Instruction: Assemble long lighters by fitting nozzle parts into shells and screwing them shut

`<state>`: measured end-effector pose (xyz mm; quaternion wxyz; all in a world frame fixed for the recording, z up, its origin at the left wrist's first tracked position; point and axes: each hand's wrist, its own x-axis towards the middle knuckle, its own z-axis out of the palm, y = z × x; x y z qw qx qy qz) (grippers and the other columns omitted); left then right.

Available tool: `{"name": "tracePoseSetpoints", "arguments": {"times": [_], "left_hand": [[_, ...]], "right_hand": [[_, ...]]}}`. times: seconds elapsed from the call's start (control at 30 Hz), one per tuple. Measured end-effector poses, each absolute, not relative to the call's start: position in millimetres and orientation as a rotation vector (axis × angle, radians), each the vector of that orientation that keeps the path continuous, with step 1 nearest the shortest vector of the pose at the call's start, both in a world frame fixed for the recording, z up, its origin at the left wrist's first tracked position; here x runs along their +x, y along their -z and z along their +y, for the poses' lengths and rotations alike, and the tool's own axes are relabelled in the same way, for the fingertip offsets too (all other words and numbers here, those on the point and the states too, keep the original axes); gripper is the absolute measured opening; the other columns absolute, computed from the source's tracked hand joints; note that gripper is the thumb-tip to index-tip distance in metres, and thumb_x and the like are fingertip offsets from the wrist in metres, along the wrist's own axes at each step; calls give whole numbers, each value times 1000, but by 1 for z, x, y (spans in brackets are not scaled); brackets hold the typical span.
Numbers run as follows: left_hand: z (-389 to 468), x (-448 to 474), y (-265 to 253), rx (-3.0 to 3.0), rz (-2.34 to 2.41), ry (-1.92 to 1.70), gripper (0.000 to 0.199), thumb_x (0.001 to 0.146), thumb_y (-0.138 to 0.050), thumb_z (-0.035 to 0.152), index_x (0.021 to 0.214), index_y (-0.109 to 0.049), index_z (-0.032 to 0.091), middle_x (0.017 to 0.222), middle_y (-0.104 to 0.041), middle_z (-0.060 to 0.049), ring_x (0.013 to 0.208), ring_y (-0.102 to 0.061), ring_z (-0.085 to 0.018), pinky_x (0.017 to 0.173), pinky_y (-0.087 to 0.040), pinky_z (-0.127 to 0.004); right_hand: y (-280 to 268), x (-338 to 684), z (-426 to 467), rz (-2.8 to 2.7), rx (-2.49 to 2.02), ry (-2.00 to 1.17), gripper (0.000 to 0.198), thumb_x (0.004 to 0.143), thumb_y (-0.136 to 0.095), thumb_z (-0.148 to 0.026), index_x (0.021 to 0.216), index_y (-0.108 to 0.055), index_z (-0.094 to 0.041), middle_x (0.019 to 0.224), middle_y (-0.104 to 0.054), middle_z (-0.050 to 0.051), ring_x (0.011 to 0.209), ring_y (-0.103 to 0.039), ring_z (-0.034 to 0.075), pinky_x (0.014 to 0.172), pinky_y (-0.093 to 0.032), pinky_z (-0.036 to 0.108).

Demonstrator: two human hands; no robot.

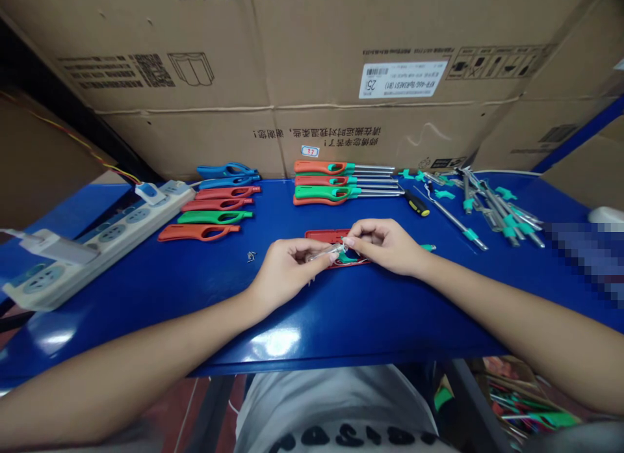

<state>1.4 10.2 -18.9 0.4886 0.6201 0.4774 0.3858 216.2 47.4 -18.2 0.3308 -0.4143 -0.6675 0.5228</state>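
My left hand [285, 268] is closed around a clear lighter fuel tank [324, 253], whose tip points to the right. At that tip, my right hand [385, 246] pinches with thumb and fingers; whatever small part is between them is mostly hidden. Under both hands lies an opened red lighter shell [325, 234] on the table, with a green trigger [348, 257] and a thin wire inside it. Parts of the shell are covered by my fingers.
Empty lighter handles [214, 217] are lined up at left beside a white power strip [121, 229]. Small screws [251, 256] lie nearby. Lighters with metal barrels [326, 192], a screwdriver [417, 203] and a pile of metal tubes [504, 212] sit farther back. A cardboard box [312, 69] stands behind.
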Motion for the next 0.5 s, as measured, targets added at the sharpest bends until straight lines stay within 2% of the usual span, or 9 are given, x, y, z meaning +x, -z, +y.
{"name": "tracePoseSetpoints", "arguments": {"times": [0.2,0.5], "left_hand": [[11,0,19,1516,1155,-953,30,78,-79,39,97,-81,15,62,-70,-2,47,-50,-9,44,-41,-20],[11,0,18,1486,1162,-922,33,78,-79,41,97,-81,14,63,-70,-3,48,-50,-9,44,-41,-20]], "right_hand": [[18,216,48,-1707,-1064,-1392,49,69,-79,-62,77,-64,-16,66,-59,-1,56,-46,9,52,-36,23],[19,216,47,-1734,-1072,-1362,47,71,-78,-60,78,-64,-16,65,-57,-1,56,-45,9,52,-34,24]]}}
